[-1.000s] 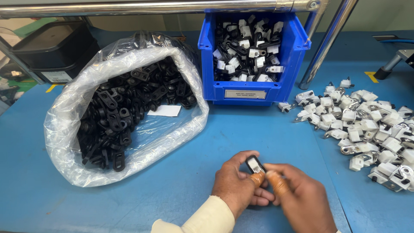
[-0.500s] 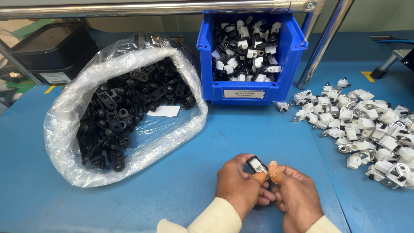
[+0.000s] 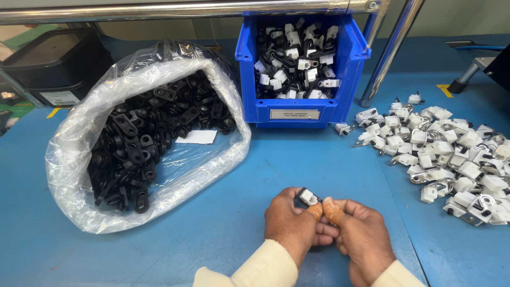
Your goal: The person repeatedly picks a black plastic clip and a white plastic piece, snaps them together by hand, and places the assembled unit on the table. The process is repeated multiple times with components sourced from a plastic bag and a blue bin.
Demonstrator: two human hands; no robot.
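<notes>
Both hands meet low in the middle of the blue desk (image 3: 297, 159), knuckles up and fingers curled in toward each other. Between them sits one small black-and-white clip (image 3: 307, 197), raised just above the fingertips and tilted a little to the left. The left hand (image 3: 294, 226) closes on it from the left, with a tan-taped fingertip pressed against its lower right edge. The right hand (image 3: 364, 239) is closed too, and its own taped fingertip touches the clip's right side, just beside the other taped tip. So the clip is pinched at the point where the two hands touch, at their far edge, away from the cream sleeves.

To the left, well apart from the hands, lies an open clear bag (image 3: 79, 159) full of black parts (image 3: 143, 138), with a white slip of paper (image 3: 197, 137) inside. Straight beyond the hands stands a blue bin (image 3: 297, 109) holding finished black-and-white clips. On the right a loose pile of white pieces (image 3: 451, 154) spreads over the desk, near the right hand but not touching it.
</notes>
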